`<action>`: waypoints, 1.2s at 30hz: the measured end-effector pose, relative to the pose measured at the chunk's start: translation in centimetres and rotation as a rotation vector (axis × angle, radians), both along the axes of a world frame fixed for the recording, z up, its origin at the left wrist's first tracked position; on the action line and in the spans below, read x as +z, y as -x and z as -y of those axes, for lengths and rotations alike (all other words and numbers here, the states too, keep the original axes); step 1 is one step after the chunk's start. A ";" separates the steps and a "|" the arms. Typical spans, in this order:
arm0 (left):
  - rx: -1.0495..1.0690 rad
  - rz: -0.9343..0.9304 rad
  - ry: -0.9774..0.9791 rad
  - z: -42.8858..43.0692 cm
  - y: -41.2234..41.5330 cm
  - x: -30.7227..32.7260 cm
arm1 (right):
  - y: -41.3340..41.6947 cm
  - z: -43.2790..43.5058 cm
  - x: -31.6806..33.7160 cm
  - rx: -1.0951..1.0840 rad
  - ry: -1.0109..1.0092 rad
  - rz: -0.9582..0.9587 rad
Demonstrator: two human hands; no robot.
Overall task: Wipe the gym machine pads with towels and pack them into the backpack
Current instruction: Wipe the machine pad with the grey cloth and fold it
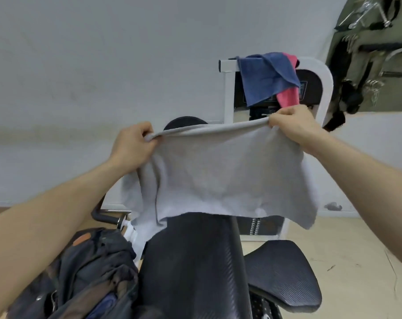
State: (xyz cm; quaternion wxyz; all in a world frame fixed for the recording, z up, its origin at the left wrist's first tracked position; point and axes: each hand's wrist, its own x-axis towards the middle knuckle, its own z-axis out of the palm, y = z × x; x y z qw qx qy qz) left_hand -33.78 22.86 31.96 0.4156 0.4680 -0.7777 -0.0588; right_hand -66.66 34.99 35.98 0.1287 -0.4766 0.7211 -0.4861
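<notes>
Two hands, your left hand (133, 143) and right hand (294, 125), pinch the grey towel's (218, 171) top corners above the black pad (195, 261). It looks light and limp; keep hold at the corners.

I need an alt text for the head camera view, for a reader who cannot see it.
Two bare hands, left and right, hold a grey towel stretched by its top edge above a black gym machine pad. A blue towel and a pink towel hang on the machine behind; an open dark backpack sits lower left.
</notes>
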 end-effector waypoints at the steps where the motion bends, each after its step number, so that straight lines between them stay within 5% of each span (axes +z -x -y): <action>1: 0.052 -0.006 0.079 0.9 0.5 0.7 | 0.4 1.0 -0.2 -0.041 0.123 -0.004; 6: 0.054 -0.312 0.285 1.4 1.2 4.5 | 0.9 2.2 0.3 -0.068 0.532 -0.327; 10: 0.005 -0.195 0.491 -2.1 -0.9 0.0 | 1.9 -0.1 -3.6 -0.098 0.618 -0.480; 13: 0.097 0.028 0.249 -3.5 -2.6 -7.4 | 1.7 -2.0 -10.2 -0.028 0.333 -0.606; 16: 0.213 0.417 -0.292 -3.6 -4.4 -14.8 | 0.1 -4.3 -18.3 0.099 -0.163 -0.710; 18: 0.125 0.770 -0.556 -4.6 -5.2 -18.3 | -1.0 -5.8 -22.7 0.253 -0.512 -0.787; 20: -0.009 0.844 -0.667 -5.7 -5.0 -20.5 | -2.0 -6.8 -25.0 0.407 -0.718 -0.815; 25: -0.262 0.366 -0.541 -9.1 0.5 -21.6 | -4.1 -6.8 -25.1 0.516 -0.526 -0.557; 30: -0.274 0.539 -0.345 -11.0 3.6 -23.6 | -7.0 -6.6 -24.8 0.528 -0.519 -0.692; 36: -0.202 0.589 -0.360 -11.2 2.5 -24.1 | -8.6 -7.1 -23.8 0.472 -0.517 -0.871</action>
